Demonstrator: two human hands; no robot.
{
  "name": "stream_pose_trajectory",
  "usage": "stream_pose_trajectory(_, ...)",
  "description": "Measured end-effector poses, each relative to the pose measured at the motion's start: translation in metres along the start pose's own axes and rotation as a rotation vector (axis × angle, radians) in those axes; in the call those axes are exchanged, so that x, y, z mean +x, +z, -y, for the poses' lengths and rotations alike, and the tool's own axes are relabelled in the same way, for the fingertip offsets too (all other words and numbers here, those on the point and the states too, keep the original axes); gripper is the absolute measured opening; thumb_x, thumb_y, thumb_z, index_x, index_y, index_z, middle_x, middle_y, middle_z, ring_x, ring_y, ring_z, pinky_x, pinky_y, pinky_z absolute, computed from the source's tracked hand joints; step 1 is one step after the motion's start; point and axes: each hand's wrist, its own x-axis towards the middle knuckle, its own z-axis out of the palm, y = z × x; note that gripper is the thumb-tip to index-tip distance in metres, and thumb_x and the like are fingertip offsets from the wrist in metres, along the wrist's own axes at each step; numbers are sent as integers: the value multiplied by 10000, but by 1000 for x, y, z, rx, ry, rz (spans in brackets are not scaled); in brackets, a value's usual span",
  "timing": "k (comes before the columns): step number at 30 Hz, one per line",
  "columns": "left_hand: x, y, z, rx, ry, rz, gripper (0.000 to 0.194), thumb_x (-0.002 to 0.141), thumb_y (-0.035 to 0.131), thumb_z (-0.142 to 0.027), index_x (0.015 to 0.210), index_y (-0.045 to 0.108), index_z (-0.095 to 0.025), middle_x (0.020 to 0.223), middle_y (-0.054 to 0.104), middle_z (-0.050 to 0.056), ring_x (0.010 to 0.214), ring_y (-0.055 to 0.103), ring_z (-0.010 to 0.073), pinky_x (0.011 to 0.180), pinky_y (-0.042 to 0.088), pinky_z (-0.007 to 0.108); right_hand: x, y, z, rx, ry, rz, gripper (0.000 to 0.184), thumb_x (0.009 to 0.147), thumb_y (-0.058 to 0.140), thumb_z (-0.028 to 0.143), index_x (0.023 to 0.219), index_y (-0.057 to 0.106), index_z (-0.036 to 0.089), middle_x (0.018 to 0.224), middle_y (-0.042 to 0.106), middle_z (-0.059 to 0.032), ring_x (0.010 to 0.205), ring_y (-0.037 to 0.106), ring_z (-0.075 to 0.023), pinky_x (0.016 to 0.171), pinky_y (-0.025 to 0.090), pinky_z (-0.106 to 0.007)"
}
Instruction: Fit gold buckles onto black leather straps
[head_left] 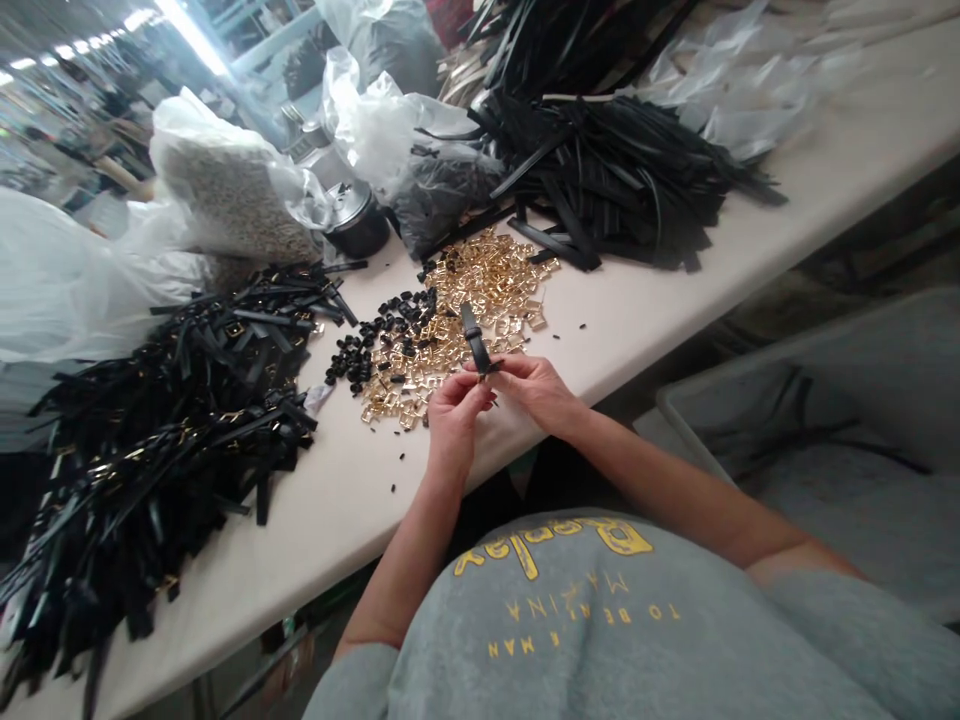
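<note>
A short black strap point(474, 338) with a small loop round it points up and away from my fingertips. My left hand point(456, 398) pinches its near end, and my right hand point(536, 388) pinches the same end from the other side. A little gold shows at the left fingertips; what it belongs to is mostly hidden. Just beyond my hands a heap of gold buckles point(491, 275) spreads over the table. Small black loops point(397, 318) lie piled along that heap's left side.
Black straps with gold buckles point(187, 420) fill the table's left. Loose black straps point(622, 170) lie at the back right. Clear plastic bags point(225, 165) and a dark tin point(356, 218) stand behind. A pale bin point(847, 400) sits below the table point(630, 300) edge at right.
</note>
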Motion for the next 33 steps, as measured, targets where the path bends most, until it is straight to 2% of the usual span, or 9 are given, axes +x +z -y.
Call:
stream_pose_trajectory(3,-1,-3,0,60,14,19,236,675,829,-375,741,710,-183,671,653,-11,583,581,96,592,471,223,3,5,-1,70,33,-22,400,697,822,541,855,787,176,845,746,-44,783,635,-162,760,515,-305)
stream_pose_trajectory(6,1,-21,-8,244,58,72,233,722,786,-380,840,730,-188,756,691,19,626,612,129,607,493,257,7,4,-3,41,23,-40,360,687,835,510,787,763,173,781,729,-27,746,626,-146,738,515,-292)
stream_pose_trajectory(11,25,-83,-33,1023,347,-104,185,836,659,-297,982,728,-207,960,706,65,773,637,191,754,517,340,11,1,-9,-89,3,-15,334,715,815,465,774,705,155,773,724,-27,716,650,-135,741,537,-295)
stream_pose_trajectory(14,47,-109,-45,1453,368,-83,183,836,640,-238,986,743,-215,1041,703,93,942,635,263,885,486,400,11,4,-12,-124,22,89,305,775,754,445,797,666,154,768,722,-30,661,662,-127,667,550,-275)
stream_pose_trajectory(17,60,-116,-50,1616,327,-9,164,855,616,-258,934,757,-228,994,708,90,956,631,283,881,474,395,9,7,-13,-212,10,138,261,818,707,411,799,640,160,719,695,-10,594,631,-103,594,537,-238)
stream_pose_trajectory(23,63,-116,-54,1607,209,-63,128,806,653,-293,882,731,-228,937,682,65,825,640,246,789,470,362,9,5,-17,-276,-3,126,288,837,685,444,804,618,165,692,675,0,550,587,-86,545,508,-213)
stream_pose_trajectory(26,63,-119,-52,1514,243,-131,77,759,689,-296,781,676,-224,848,653,38,771,617,222,765,461,350,10,5,-17,-294,-8,113,313,832,683,469,788,604,170,653,649,12,517,555,-81,512,467,-207)
stream_pose_trajectory(29,61,-113,-46,1174,254,-215,194,705,740,-364,715,614,-218,713,610,-4,661,569,175,681,454,314,10,7,-16,-324,-14,89,321,830,673,473,760,586,172,612,616,24,490,524,-80,491,422,-207)
stream_pose_trajectory(33,50,-86,-36,474,120,-141,343,594,816,-436,700,596,-196,625,589,-34,560,542,116,588,461,258,12,9,-14,-376,-34,35,311,843,646,467,759,580,175,608,608,24,494,517,-87,498,404,-215)
